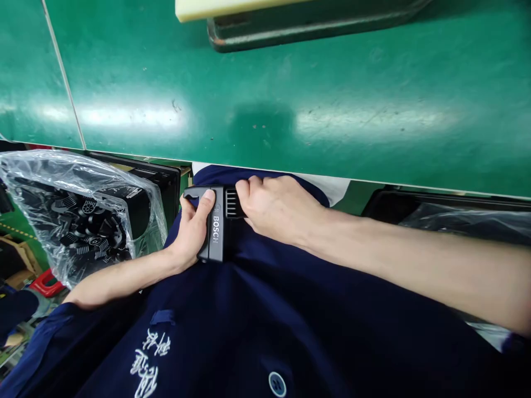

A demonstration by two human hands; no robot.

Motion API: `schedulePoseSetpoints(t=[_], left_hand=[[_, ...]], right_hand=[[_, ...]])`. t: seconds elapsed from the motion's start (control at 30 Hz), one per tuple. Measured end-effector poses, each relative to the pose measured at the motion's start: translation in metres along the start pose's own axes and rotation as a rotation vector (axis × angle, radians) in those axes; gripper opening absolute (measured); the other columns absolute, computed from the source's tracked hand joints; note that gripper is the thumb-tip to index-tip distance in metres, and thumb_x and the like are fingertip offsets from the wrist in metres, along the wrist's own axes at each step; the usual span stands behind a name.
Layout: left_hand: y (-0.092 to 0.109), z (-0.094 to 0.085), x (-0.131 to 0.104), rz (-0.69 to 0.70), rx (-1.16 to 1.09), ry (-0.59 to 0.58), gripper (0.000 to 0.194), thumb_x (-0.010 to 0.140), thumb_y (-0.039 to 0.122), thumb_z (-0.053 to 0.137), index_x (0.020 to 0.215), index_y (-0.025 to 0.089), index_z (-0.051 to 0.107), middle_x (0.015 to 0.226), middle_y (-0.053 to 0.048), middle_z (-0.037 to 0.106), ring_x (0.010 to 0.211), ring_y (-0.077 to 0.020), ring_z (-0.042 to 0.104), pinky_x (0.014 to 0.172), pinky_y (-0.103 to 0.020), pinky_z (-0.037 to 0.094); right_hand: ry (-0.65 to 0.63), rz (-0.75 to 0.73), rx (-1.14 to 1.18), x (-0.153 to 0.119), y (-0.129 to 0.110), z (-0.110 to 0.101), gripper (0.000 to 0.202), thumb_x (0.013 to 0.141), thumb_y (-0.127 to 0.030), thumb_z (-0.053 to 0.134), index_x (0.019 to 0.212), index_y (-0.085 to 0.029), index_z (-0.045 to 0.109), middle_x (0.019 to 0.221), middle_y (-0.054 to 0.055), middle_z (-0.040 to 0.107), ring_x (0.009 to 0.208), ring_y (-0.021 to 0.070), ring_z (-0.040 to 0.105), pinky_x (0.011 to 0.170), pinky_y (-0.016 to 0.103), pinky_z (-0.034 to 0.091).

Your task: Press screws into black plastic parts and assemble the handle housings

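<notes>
My left hand is closed around a dark grey plastic housing marked BOSCH, its thumb pressed on the upper face. At the housing's right side sits a black plastic piece with a row of slots. The curled fingers of my right hand grip the right end of this slotted piece; the fingertips are hidden. Whether the slotted piece is joined to the housing cannot be made out. Both hands are over my lap, below the front edge of the green table.
On the left stands a bin lined with clear plastic, holding many black plastic parts. A dark tray with a pale yellow block lies at the far side of the table. Another black bin is at the right, under the table edge.
</notes>
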State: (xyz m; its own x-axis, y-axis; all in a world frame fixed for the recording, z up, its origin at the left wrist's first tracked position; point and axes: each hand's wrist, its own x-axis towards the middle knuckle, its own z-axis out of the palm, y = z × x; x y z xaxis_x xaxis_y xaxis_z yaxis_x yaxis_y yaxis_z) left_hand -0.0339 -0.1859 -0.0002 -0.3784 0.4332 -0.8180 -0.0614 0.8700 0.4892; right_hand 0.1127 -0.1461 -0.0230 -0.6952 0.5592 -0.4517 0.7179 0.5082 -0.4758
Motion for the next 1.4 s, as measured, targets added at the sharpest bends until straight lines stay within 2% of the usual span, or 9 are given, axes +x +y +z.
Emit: schedulePoseSetpoints(t=[0.2,0.37,0.6,0.83,0.93,1.03,1.2,1.3,1.4], left_hand=[[0.003,-0.001,0.000,0.050,0.007,-0.039,0.050,0.073,0.052,0.077,0.095,0.022,0.043,0.079,0.006,0.053,0.070,-0.0095,0.054,0.076,-0.025,0.052],[-0.001,-0.002,-0.003,0.110,0.093,-0.018,0.053,0.074,0.059,0.073,0.096,0.020,0.047,0.086,0.001,0.057,0.082,-0.0135,0.058,0.082,-0.028,0.052],[-0.011,-0.016,-0.011,0.576,0.111,-0.036,0.076,0.074,0.055,0.074,0.136,0.032,0.036,0.109,-0.003,0.058,0.090,-0.0178,0.060,0.084,-0.030,0.051],[-0.013,-0.020,-0.009,0.656,0.119,-0.116,0.070,0.078,0.050,0.073,0.135,0.030,0.038,0.101,-0.001,0.058,0.080,-0.0135,0.057,0.078,-0.028,0.050],[-0.012,-0.017,-0.007,0.641,0.136,-0.093,0.068,0.078,0.052,0.073,0.132,0.026,0.041,0.108,-0.004,0.056,0.087,-0.0141,0.056,0.084,-0.027,0.049],[-0.007,-0.012,-0.005,0.569,0.158,-0.034,0.069,0.077,0.059,0.070,0.129,0.025,0.041,0.107,-0.003,0.057,0.092,-0.0151,0.057,0.088,-0.028,0.047],[0.001,-0.006,0.002,0.390,0.118,0.062,0.058,0.073,0.063,0.070,0.109,0.023,0.047,0.097,-0.001,0.057,0.090,-0.0146,0.057,0.084,-0.027,0.047],[0.001,-0.004,0.006,0.253,0.046,0.071,0.051,0.073,0.060,0.072,0.093,0.023,0.043,0.082,0.003,0.055,0.072,-0.0112,0.055,0.073,-0.026,0.050],[-0.002,-0.003,0.006,0.141,0.045,0.068,0.051,0.074,0.060,0.072,0.090,0.022,0.043,0.074,0.005,0.053,0.063,-0.0103,0.053,0.068,-0.027,0.051]], right_hand=[[0.025,0.019,-0.063,-0.002,-0.001,0.001,0.018,0.082,-0.009,0.049,0.099,-0.006,0.055,0.077,0.017,0.064,0.065,0.0274,0.063,0.052,0.031,0.029],[0.015,-0.031,0.001,-0.002,0.004,-0.010,0.020,0.076,-0.013,0.061,0.095,-0.008,0.057,0.075,0.015,0.067,0.066,0.0270,0.065,0.053,0.031,0.031],[-0.282,-0.039,0.678,-0.011,0.003,-0.012,0.021,0.069,-0.027,0.063,0.084,-0.014,0.061,0.072,0.005,0.066,0.055,0.0156,0.058,0.047,0.024,0.038],[-0.390,-0.050,0.820,-0.011,0.004,-0.006,0.018,0.066,-0.028,0.062,0.079,-0.015,0.061,0.067,0.001,0.062,0.053,0.0128,0.054,0.046,0.023,0.040],[-0.356,0.029,0.740,-0.013,-0.002,-0.006,0.020,0.069,-0.029,0.063,0.082,-0.014,0.063,0.075,0.005,0.066,0.058,0.0159,0.059,0.049,0.024,0.041],[-0.192,0.053,0.504,-0.016,-0.012,-0.002,0.024,0.076,-0.029,0.062,0.092,-0.011,0.064,0.078,0.010,0.068,0.064,0.0217,0.064,0.052,0.028,0.040],[0.083,0.034,0.074,-0.007,-0.022,0.005,0.018,0.083,-0.004,0.045,0.093,-0.005,0.061,0.076,0.017,0.066,0.070,0.0259,0.066,0.056,0.030,0.039],[0.116,-0.002,-0.003,0.001,-0.019,0.007,0.024,0.083,0.000,0.039,0.092,-0.004,0.060,0.076,0.018,0.065,0.070,0.0268,0.066,0.056,0.031,0.038],[0.058,-0.050,0.046,0.004,-0.015,0.004,0.019,0.079,-0.004,0.050,0.094,-0.005,0.060,0.076,0.016,0.067,0.070,0.0261,0.066,0.058,0.031,0.040]])
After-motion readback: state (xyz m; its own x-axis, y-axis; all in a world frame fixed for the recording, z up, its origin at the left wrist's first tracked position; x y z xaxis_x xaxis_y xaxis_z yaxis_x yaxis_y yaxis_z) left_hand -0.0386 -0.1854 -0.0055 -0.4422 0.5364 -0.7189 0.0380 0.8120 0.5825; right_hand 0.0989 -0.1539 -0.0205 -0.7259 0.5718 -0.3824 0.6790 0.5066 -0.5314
